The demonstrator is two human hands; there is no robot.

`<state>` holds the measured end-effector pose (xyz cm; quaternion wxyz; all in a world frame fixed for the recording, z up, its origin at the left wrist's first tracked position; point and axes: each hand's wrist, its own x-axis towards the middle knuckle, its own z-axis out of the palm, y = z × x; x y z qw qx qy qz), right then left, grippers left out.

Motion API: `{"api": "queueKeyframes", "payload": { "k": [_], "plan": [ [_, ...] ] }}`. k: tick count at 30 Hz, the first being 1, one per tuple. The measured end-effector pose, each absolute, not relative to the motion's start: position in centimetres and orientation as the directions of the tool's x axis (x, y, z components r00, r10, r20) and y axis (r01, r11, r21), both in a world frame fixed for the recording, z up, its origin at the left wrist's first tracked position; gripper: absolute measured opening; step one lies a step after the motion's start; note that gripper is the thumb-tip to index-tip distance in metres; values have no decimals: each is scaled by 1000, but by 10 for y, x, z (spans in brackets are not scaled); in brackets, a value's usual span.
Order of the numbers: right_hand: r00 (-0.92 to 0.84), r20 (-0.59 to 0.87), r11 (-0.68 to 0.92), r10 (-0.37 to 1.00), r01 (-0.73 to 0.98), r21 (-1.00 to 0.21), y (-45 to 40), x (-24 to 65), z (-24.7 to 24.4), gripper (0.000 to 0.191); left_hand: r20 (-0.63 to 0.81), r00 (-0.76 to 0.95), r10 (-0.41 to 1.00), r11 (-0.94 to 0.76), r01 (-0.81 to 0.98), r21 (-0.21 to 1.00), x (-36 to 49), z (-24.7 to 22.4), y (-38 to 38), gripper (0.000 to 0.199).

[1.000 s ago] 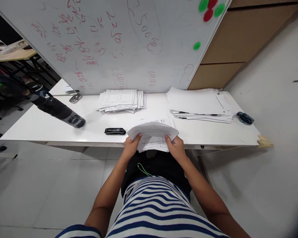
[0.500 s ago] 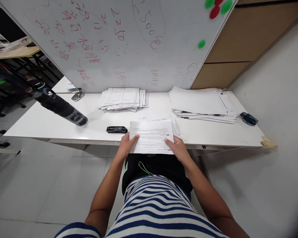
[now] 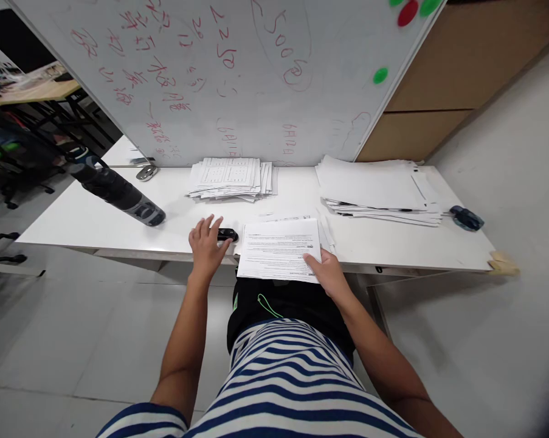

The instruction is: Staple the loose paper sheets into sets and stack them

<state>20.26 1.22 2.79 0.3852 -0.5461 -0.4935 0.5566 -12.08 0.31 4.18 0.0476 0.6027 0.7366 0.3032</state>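
My right hand (image 3: 328,270) grips the right edge of printed paper sheets (image 3: 278,249), thumb on top and fingers hidden underneath. The sheets lie level over the table's front edge; how many there are I cannot tell. Left of them, my left hand (image 3: 208,246) is over a black stapler (image 3: 229,235), with fingers spread and thumb apart. The hand covers the stapler's left part. Whether the fingers touch it I cannot tell. More loose paper (image 3: 328,234) shows behind the held sheets.
On the white table (image 3: 174,198) stand a paper pile (image 3: 228,176) and a larger stack (image 3: 374,185). A dark bottle (image 3: 119,194) and a mouse (image 3: 146,173) are at left, a dark blue object (image 3: 466,218) at right. A whiteboard (image 3: 265,91) rises behind.
My left hand has let go of the sheets' left edge and moved left over the stapler, fingers opening. My right hand keeps its hold on the sheets. The view has shifted slightly.
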Motion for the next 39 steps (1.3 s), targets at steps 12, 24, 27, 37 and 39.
{"api": "queueKeyframes", "payload": {
  "k": [12, 24, 27, 37, 39],
  "plan": [
    [-91, -169, -143, 981, 240, -960, 16, 182, 40, 37, 289, -146, 946, 24, 921, 388, -156, 19, 10, 34],
    [-211, -135, -90, 968, 210, -974, 9, 160, 44, 40, 288, -177, 941, 30, 893, 450, -148, 20, -3, 33],
    [-188, -129, -83, 974, 232, -969, 8, 162, 45, 41, 289, -200, 936, 49, 888, 457, -148, 22, -3, 31],
    [-252, -143, -110, 957, 141, -984, 7, 160, 51, 40, 320, -161, 934, 18, 914, 406, -148, 18, -2, 33],
    [-294, -165, -140, 941, 106, -984, 7, 157, 49, 40, 310, -143, 940, 15, 924, 381, -148, 17, -2, 34]
  ]
}}
